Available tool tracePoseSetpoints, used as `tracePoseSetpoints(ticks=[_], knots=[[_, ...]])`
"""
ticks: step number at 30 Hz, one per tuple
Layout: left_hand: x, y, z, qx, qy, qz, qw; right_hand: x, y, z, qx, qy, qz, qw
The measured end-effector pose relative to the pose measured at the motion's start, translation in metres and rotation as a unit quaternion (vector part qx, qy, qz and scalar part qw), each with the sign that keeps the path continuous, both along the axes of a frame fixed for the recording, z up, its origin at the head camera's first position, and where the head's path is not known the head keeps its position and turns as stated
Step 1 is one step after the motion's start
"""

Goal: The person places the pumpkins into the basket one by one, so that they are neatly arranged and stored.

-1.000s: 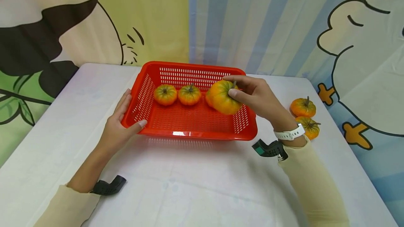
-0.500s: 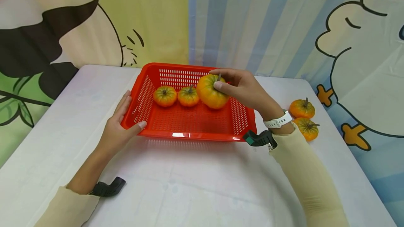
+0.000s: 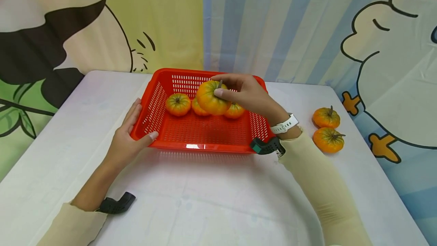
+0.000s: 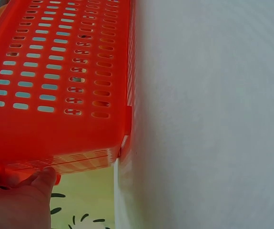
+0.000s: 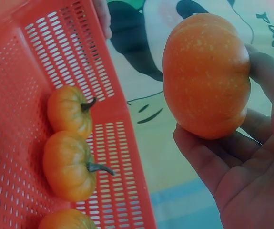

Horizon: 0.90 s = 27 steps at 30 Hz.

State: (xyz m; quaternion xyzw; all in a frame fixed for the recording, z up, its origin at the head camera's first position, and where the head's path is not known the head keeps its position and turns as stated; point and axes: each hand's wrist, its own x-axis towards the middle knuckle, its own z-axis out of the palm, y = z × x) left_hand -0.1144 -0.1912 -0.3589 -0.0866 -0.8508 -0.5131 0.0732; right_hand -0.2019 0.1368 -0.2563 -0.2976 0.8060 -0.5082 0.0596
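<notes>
In the head view my right hand (image 3: 244,92) grips a small orange pumpkin (image 3: 212,98) by its side, thumb beside the stem. It hangs above a red perforated plastic basket (image 3: 198,134). Three more pumpkins lie in a row inside: a left one (image 3: 178,104), a middle one (image 3: 197,108) partly covered by the held one, and a right one (image 3: 234,111). My left hand (image 3: 128,136) holds the basket's near left corner, thumb at the rim, fingers along the outer wall. The right wrist view shows the held pumpkin (image 5: 206,76) between thumb and fingers.
Two pumpkins, one farther (image 3: 326,117) and one nearer (image 3: 328,139), lie close together at the right of the white table (image 3: 205,200). A printed cartoon curtain (image 3: 239,26) hangs behind the table.
My right hand has carried the pumpkin leftward over the basket, from the right side to above the middle, uncovering the right pumpkin. My left hand has stayed at the basket's corner.
</notes>
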Motion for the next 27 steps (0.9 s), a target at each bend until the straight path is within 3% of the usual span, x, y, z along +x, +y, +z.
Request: tracePoseSetpoints(ticks=[7, 19, 27], knots=[[-0.001, 0.001, -0.001, -0.001, -0.004, 0.000, 1.0000, -0.007, -0.009, -0.006, 0.022, 0.005, 0.006, 0.9997], [0.000, -0.001, -0.001, 0.000, 0.001, -0.001, 1.0000, -0.013, -0.034, -0.006, 0.001, 0.020, 0.035, 0.9992], [0.000, 0.000, 0.000, 0.000, 0.003, -0.002, 1.0000, -0.020, -0.049, -0.010, 0.041, 0.043, 0.065, 0.9961]])
